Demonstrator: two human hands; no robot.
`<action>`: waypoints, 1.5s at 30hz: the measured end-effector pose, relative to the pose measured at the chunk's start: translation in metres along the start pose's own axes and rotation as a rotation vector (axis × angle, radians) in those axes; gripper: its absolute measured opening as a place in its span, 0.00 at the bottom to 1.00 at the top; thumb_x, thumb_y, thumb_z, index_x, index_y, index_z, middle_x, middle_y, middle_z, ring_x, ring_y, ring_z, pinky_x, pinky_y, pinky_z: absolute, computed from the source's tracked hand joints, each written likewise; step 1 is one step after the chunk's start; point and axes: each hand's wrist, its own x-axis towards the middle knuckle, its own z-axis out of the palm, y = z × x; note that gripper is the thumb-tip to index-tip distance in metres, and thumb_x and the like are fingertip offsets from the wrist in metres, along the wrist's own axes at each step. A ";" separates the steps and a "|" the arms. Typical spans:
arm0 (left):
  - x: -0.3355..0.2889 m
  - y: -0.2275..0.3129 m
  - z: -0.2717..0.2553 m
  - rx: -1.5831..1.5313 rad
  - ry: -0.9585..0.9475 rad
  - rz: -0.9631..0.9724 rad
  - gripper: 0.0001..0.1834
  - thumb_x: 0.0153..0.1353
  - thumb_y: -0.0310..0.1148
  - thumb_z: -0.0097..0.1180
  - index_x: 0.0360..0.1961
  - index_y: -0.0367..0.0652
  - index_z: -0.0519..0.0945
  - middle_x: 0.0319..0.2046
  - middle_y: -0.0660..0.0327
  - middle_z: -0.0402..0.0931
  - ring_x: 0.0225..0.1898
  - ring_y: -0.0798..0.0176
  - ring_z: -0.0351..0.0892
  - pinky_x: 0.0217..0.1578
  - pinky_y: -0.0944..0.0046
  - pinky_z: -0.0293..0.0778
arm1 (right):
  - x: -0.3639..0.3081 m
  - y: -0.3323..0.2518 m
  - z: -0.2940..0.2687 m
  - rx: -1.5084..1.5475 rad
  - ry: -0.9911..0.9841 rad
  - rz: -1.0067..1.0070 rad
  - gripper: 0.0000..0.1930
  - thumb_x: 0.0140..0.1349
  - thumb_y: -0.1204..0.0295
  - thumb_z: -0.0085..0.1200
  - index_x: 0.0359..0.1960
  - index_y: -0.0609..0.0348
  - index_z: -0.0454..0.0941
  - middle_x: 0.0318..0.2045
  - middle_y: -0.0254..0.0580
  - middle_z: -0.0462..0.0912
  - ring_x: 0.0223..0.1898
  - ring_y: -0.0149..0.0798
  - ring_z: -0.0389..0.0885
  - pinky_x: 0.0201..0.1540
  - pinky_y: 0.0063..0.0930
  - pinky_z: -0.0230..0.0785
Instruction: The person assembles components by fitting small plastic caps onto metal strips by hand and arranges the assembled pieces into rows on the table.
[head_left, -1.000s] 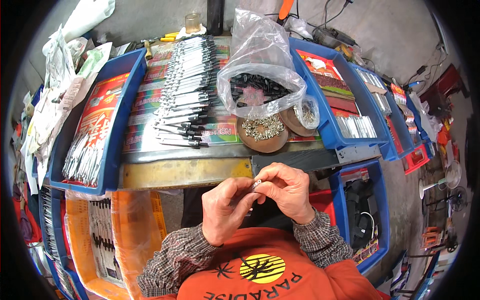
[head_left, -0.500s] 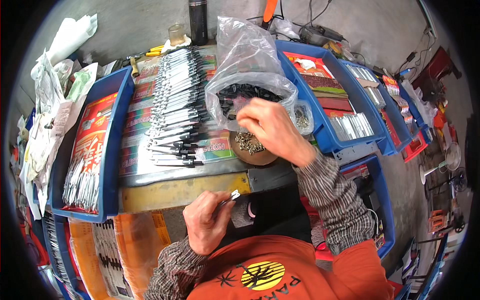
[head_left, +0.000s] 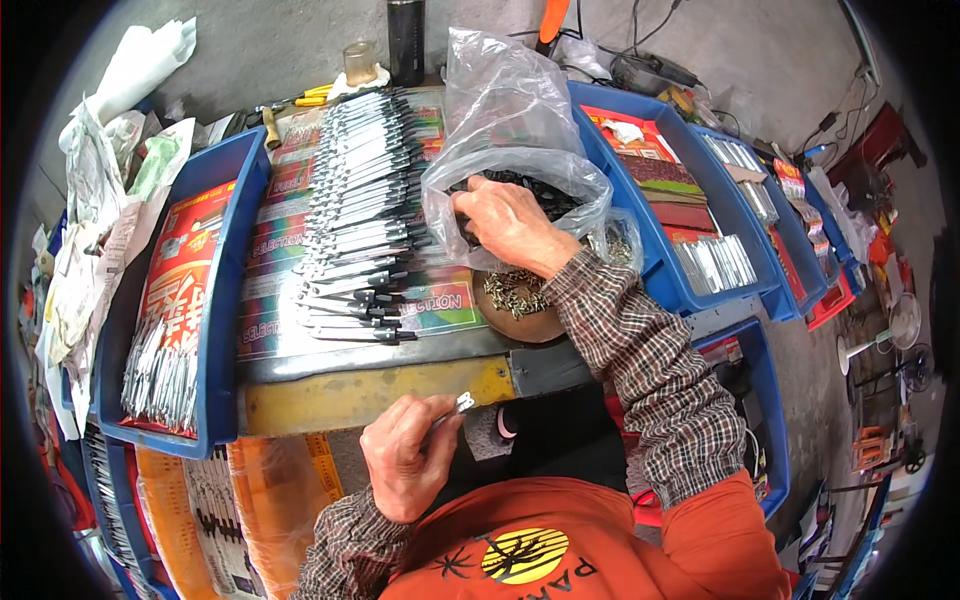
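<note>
My left hand (head_left: 408, 455), in front of the table's near edge, is closed round a slim silver metal piece (head_left: 465, 402); only its end, with what look like small holes, sticks out. My right hand (head_left: 512, 225) reaches into the mouth of a clear plastic bag (head_left: 590, 180) holding small black parts (head_left: 545, 195). Its fingertips are hidden, so whether they grip a part cannot be seen. Below that hand, a round brown dish (head_left: 530, 325) holds small brass-coloured pins (head_left: 515, 292). A long row of silver pieces with black ends (head_left: 360, 215) lies left of the bag.
Blue trays stand on both sides: the left tray (head_left: 215, 370) holds silver strips, the right tray (head_left: 655, 280) more metal pieces. A small clear bag (head_left: 622, 240) sits beside the dish. A dark bottle (head_left: 406, 45) and glass cup (head_left: 359, 62) stand at the back.
My right hand has moved left and deeper into the bag of black parts, from above the dish. My left hand still holds the silver piece and has shifted slightly. The view has shifted a little.
</note>
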 end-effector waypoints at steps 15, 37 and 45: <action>-0.006 0.000 0.004 -0.058 0.024 0.011 0.09 0.50 0.18 0.62 0.34 0.37 0.80 0.22 0.58 0.75 0.20 0.62 0.73 0.22 0.67 0.67 | -0.013 0.010 -0.019 -0.056 -0.119 -0.012 0.15 0.47 0.82 0.53 0.39 0.55 0.77 0.32 0.46 0.81 0.42 0.53 0.79 0.42 0.45 0.70; -0.006 -0.004 0.004 -0.054 0.018 -0.008 0.08 0.51 0.19 0.62 0.33 0.38 0.80 0.22 0.59 0.74 0.19 0.64 0.72 0.22 0.67 0.67 | -0.001 0.025 -0.022 0.136 -0.228 0.143 0.10 0.44 0.72 0.58 0.29 0.65 0.77 0.25 0.50 0.80 0.30 0.50 0.80 0.34 0.39 0.70; -0.010 0.003 0.001 -0.054 -0.005 -0.016 0.09 0.50 0.19 0.63 0.34 0.38 0.79 0.23 0.55 0.74 0.22 0.54 0.74 0.23 0.60 0.69 | -0.023 0.027 -0.019 0.271 0.107 0.079 0.09 0.48 0.74 0.56 0.31 0.66 0.76 0.25 0.47 0.74 0.27 0.43 0.76 0.32 0.34 0.68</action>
